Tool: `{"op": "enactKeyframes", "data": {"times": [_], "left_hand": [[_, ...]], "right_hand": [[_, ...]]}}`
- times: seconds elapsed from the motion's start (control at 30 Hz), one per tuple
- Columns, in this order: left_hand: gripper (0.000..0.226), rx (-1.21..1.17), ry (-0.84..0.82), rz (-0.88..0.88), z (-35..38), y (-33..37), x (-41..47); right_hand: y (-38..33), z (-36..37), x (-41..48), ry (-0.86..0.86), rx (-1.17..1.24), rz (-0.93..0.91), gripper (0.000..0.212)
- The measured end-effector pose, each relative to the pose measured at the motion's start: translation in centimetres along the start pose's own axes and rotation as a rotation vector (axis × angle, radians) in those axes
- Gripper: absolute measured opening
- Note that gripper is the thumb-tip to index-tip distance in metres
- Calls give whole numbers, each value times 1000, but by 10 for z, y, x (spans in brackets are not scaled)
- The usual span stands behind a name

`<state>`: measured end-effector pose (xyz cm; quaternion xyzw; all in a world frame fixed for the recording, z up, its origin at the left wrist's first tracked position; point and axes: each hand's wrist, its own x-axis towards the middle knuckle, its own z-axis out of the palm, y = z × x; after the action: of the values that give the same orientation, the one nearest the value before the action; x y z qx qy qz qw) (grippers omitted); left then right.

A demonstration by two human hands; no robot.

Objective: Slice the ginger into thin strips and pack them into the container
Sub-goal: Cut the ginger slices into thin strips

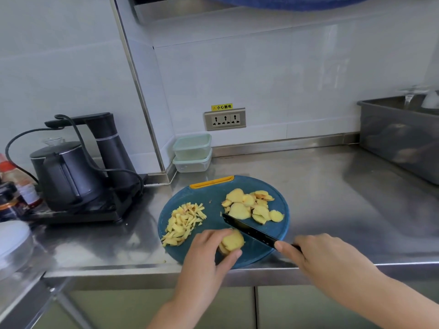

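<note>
Small stack of ginger slices (232, 242) at the near edge of the cutting board (261, 186), pinched in my left hand (209, 252); my right hand (316, 255) is wrapped round the knife (249, 230), blade just beside the stack. Cut strips (184, 224) lie by the board's left edge, uncut slices (251, 206) far right. I'd call this mid-julienne: next come thin, even cuts, fingertips tucked; the containers (192, 153) wait at the counter's (332, 198) back edge.
</note>
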<state>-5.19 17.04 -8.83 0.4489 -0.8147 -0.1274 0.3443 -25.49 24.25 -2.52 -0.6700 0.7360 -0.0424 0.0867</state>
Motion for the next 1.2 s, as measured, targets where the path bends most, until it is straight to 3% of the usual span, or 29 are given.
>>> {"op": "enactKeyframes", "data": {"times": [0.3, 0.4, 0.5, 0.7, 0.87, 0.97, 1.1, 1.2], "left_hand": [[31, 27, 70, 51, 7, -3, 0], [30, 41, 88, 64, 9, -5, 0], [29, 52, 100, 64, 11, -4, 0], [29, 66, 90, 73, 11, -5, 1], [22, 77, 112, 90, 12, -8, 2], [23, 75, 109, 102, 11, -10, 2], [24, 71, 102, 100, 9, -10, 4], [25, 73, 101, 95, 8, -8, 4]], "right_hand": [[-9, 1, -3, -19, 35, -42, 47], [-9, 4, 1, 52, 87, -71, 59], [-11, 6, 1, 14, 43, -65, 53], [-14, 4, 0, 13, -66, -66, 78], [-19, 3, 1, -71, -184, -64, 49], [-16, 1, 9, -50, -222, -172, 35], [-18, 7, 22, -89, -188, -195, 60], [-18, 14, 22, -75, -260, -194, 52]]}}
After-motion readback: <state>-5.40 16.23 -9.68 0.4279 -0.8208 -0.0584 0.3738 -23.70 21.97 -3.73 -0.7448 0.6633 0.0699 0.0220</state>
